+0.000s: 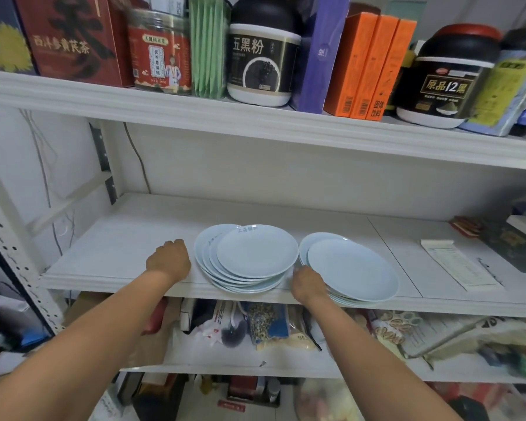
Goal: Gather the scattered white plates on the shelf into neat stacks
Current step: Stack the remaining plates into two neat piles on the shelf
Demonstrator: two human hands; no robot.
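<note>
Two piles of white plates sit near the front edge of the middle shelf (128, 253). The left pile (255, 253) holds several plates, fanned out and uneven, with blue writing on the far rim of the top one. The right pile (356, 268) is lower and slightly shifted. My left hand (169, 259) rests on the shelf just left of the left pile, fingers curled, at or just short of the plates' edge. My right hand (308, 282) sits in the gap between the piles, fingers against the front left edge of the right pile; whether it grips is unclear.
A paper booklet (459, 265) lies on the shelf to the right of the plates, with dark boxes (510, 244) beyond it. The shelf above (255, 120) carries jars and boxes. The shelf below holds bags of food (255, 326). A perforated steel upright (22, 268) stands at the left.
</note>
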